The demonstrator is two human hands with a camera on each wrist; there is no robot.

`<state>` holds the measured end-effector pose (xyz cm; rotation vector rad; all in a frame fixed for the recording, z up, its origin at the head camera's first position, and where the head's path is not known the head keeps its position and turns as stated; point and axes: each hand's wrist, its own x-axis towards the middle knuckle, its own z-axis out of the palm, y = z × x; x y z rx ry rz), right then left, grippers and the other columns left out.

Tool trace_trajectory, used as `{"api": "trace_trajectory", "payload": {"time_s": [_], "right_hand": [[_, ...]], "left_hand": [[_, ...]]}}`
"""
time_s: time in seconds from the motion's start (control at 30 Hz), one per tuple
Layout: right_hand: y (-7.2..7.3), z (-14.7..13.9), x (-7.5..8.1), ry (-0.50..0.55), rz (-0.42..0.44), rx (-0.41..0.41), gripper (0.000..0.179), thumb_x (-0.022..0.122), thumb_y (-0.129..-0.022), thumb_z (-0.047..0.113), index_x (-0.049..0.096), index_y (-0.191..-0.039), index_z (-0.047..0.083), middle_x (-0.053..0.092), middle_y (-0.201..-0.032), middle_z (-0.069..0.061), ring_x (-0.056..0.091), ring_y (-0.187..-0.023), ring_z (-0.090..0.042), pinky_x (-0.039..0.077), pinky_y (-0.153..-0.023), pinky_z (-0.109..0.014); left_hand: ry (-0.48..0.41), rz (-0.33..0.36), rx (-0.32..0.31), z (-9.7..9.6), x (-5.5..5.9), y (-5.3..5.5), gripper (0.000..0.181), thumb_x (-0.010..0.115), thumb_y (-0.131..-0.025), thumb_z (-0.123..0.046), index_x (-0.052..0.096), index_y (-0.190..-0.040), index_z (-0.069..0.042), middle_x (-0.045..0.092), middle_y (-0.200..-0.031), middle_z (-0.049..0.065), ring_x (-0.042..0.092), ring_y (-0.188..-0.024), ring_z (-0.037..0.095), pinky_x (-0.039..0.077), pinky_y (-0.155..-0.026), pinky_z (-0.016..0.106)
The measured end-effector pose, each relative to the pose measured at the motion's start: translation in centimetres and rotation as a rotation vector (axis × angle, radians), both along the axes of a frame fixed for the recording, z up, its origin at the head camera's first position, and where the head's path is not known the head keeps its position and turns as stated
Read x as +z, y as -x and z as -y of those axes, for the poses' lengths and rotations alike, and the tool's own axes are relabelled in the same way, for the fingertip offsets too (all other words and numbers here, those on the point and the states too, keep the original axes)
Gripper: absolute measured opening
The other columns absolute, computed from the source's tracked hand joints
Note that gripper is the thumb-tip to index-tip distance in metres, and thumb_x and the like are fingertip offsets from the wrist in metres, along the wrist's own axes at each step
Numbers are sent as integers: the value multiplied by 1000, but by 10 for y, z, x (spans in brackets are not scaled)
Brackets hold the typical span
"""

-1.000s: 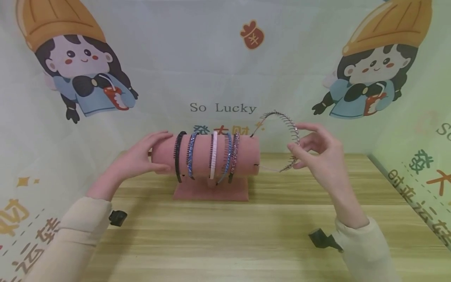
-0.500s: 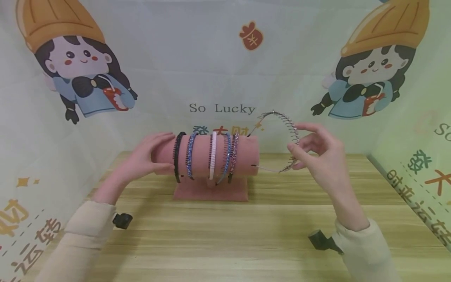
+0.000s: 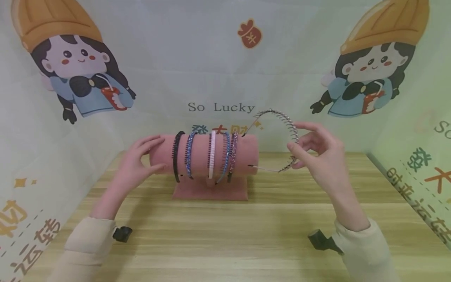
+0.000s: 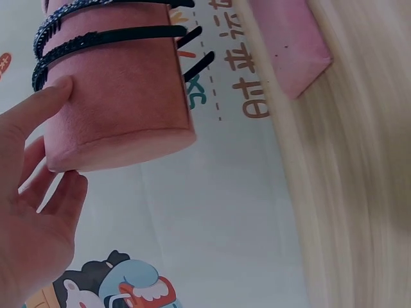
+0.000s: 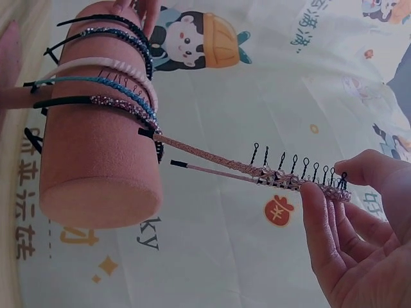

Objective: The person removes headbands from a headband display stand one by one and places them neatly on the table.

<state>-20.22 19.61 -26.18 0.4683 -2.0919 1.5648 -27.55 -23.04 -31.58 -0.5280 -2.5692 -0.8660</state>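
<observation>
A pink velvety headband stand [image 3: 199, 152], a horizontal roll on a flat base, stands on the wooden table. My left hand [image 3: 135, 162] holds the roll's left end, thumb at the front and fingers on top. In the left wrist view, the thumb lies close to the black headband [image 4: 106, 38]. My right hand [image 3: 318, 150] pinches a rhinestone headband [image 3: 290, 123] with wire teeth at its curved middle. Its two tips point left at the roll's right end, one above and one in front. In the right wrist view, the tips reach the roll's side near the glittery pink headband [image 5: 119, 104].
Also around the roll are a glittery blue headband [image 3: 189, 154], a pale ribbed headband [image 3: 212, 154] and a light blue headband [image 3: 227, 150]. A printed cloth [image 3: 169, 74] hangs behind and at both sides. Table surface [image 3: 222, 235] lies in front of the stand.
The rhinestone headband's tips have shifted slightly left over the roll's end. My left hand moved a little right along the roll, then back left to its end.
</observation>
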Motion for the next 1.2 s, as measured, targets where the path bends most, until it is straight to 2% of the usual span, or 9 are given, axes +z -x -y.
{"api": "trace_trajectory", "payload": {"time_s": [0.13, 0.27, 0.4, 0.7, 1.0, 1.2], "right_hand": [[-1, 0, 2, 3, -6, 5, 42, 71, -90, 7, 61, -130, 9, 65, -76, 9, 65, -63, -6, 58, -53, -28], [-4, 0, 3, -1, -4, 3, 42, 71, -90, 7, 61, -131, 9, 65, -76, 9, 65, -63, -7, 58, -54, -29], [-5, 1, 3, -10, -2, 5, 43, 71, -90, 8, 61, -132, 10, 65, -77, 8, 66, -64, -7, 58, -54, -29], [-7, 2, 4, -4, -10, 15, 42, 71, -90, 6, 61, -131, 9, 65, -77, 8, 65, -62, -7, 58, -54, -29], [-9, 2, 3, 11, -29, 7, 42, 70, -89, 3, 62, -130, 7, 65, -75, 7, 65, -62, -8, 57, -52, -30], [-10, 1, 3, -7, -37, -8, 42, 70, -90, 4, 62, -131, 9, 65, -76, 8, 65, -63, -7, 57, -53, -29]], "left_hand": [[-40, -38, 11, 0, -5, -1, 67, 80, -82, -10, 52, -143, -9, 45, -151, 16, 49, -132, 39, 46, -104, 53], [-60, -53, 6, -1, -7, -2, 67, 80, -83, -10, 52, -143, -10, 45, -152, 15, 49, -132, 38, 51, -98, 49], [-100, -27, 9, 0, -10, -3, 66, 78, -84, -8, 52, -144, -13, 41, -153, 17, 49, -131, 40, 52, -96, 50], [-90, 87, 70, 3, -12, -7, 71, 75, -89, -18, 43, -150, -33, 51, -148, 17, 62, -119, 39, 55, -93, 50], [-84, 79, 99, 6, -13, -9, 68, 75, -88, -26, 44, -149, -35, 58, -141, 18, 63, -118, 37, 56, -89, 51], [-137, 46, 107, 5, -17, -14, 70, 75, -88, -25, 43, -150, -33, 61, -137, 17, 64, -118, 35, 55, -91, 50]]}}
